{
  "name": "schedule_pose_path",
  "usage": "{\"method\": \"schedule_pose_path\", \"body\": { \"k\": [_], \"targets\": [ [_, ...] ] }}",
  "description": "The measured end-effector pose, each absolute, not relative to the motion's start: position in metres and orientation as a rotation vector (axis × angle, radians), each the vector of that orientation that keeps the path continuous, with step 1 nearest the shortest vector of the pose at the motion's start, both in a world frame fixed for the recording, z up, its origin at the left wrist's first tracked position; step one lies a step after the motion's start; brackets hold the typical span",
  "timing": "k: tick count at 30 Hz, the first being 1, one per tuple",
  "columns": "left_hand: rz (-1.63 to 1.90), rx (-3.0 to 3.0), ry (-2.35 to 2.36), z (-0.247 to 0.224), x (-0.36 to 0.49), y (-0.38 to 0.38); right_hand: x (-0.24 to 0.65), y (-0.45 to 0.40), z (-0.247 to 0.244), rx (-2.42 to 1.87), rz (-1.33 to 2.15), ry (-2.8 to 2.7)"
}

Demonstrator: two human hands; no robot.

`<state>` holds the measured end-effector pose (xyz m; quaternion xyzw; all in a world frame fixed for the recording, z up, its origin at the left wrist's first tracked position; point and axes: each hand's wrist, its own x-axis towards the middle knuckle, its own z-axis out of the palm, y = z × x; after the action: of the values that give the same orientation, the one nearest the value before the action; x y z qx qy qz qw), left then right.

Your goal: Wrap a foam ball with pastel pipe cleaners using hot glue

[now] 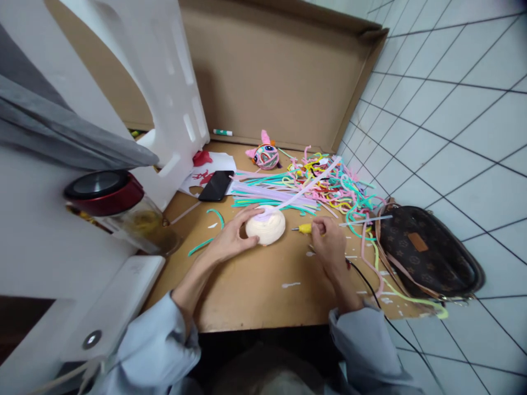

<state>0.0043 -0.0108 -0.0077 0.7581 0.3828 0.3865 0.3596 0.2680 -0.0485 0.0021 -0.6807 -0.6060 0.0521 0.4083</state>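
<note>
My left hand [233, 236] grips the left side of a round cream-coloured ball [269, 227], thumb in front and fingers over the top. A lilac patch lies on the ball's upper part, and from it a long lilac pipe cleaner [310, 185] sticks up to the right. To the right of the ball, my right hand [328, 238] is closed around a yellow glue gun [305, 228], its metal tip pointing left at the ball with a gap between. A clear glue stick [366, 221] projects to the right from behind that hand.
Straight pipe cleaners [267, 193] and a tangled pile [329, 181] lie behind the ball. Beyond is a pink-eared figure [266, 156]. A phone [216, 185] and lidded bottle [123, 214] stand left; a brown bag [428, 252] and black cable [370, 288] are right.
</note>
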Motion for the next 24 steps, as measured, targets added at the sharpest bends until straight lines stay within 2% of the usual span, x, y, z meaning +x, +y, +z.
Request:
{"method": "schedule_pose_path", "body": {
  "k": [3, 7, 15, 24],
  "targets": [
    [0.992, 1.944, 0.980, -0.010, 0.004, -0.010, 0.291, -0.069, -0.004, -1.899, -0.095, -1.654],
    [0.984, 1.926, 0.959, -0.012, 0.005, -0.009, 0.295, -0.082, -0.003, -1.937, -0.106, -1.758],
    [0.989, 1.938, 0.898, -0.007, 0.007, -0.012, 0.244, -0.058, 0.019, -1.270, 0.328, -1.865],
    [1.023, 2.004, 0.850, -0.010, 0.009, -0.011, 0.211, -0.022, 0.013, -1.169, 0.505, -1.945]
  ]
}}
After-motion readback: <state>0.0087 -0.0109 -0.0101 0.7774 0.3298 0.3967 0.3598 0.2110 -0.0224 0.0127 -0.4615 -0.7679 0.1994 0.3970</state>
